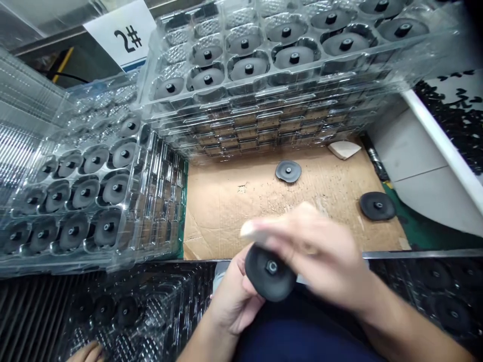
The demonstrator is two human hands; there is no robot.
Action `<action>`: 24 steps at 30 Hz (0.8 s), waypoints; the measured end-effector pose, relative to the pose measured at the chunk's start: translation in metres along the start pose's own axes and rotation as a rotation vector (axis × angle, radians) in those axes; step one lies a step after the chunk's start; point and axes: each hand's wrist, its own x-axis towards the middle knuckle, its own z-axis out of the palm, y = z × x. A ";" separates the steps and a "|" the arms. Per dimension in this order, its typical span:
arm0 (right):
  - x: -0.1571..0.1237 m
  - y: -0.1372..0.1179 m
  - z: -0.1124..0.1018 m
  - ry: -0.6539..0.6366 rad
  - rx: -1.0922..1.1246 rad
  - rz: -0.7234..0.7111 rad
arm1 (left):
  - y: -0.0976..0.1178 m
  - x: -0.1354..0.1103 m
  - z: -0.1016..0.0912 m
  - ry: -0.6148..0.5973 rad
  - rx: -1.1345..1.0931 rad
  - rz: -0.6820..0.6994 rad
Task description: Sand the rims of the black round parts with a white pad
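My left hand (236, 296) grips a round black rubber disc (270, 281) by its edge, low in front of my lap. The disc has a short hub with a metal insert in its middle and is tilted towards me. Over its upper edge is my right hand (320, 251), blurred by motion, its fingers drawn together. A greyish sliver shows under its fingertips; what it is I cannot make out. Beyond my hands, one similar disc (288, 171) lies on the cardboard (219, 211), and another disc (378, 205) lies at its right.
Stacked clear plastic trays (241, 95) full of discs stand at the back, with more trays (132, 201) on the left. A whitish wedge-shaped piece (344, 149) lies near a white bin wall (433, 136). Another person's fingers (88, 352) show at bottom left, near a tray (151, 306).
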 end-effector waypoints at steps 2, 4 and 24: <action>-0.008 0.021 -0.002 0.102 -0.037 0.277 | 0.006 -0.004 0.002 -0.023 -0.077 -0.032; -0.025 0.041 0.002 0.093 -0.068 0.430 | 0.010 -0.007 0.000 -0.022 -0.121 -0.057; -0.012 -0.032 0.000 -0.151 0.025 0.064 | -0.007 0.000 -0.007 0.002 -0.169 0.150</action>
